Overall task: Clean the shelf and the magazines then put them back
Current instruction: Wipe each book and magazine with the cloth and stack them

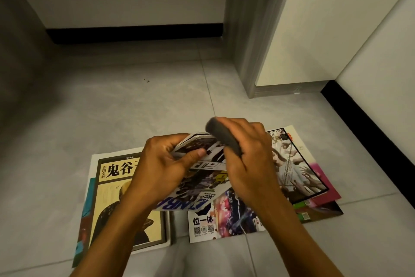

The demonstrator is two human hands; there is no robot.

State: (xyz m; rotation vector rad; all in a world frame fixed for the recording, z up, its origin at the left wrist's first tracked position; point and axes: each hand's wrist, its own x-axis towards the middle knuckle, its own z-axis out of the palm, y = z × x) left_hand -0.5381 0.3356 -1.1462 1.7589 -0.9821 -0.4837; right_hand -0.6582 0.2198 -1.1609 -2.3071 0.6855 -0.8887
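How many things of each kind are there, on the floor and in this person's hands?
Grey cloth, gripped by the right hand: 1
Held magazine, gripped by the left hand: 1
Yellow-covered book: 1
Floor magazines, overlapping in piles on the floor: at least 6; the lower ones barely show
Total: at least 9

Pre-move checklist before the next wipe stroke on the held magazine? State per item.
1. Left hand grips the held magazine, thumb on its cover: ok.
2. Right hand holds the grey cloth: ok.
3. Cloth touching the magazine's top edge: ok.
4. Magazine lifted off the floor piles: ok.
5. Yellow-cover book lies flat on the left pile: ok.
6. Held cover already clean: cannot tell.
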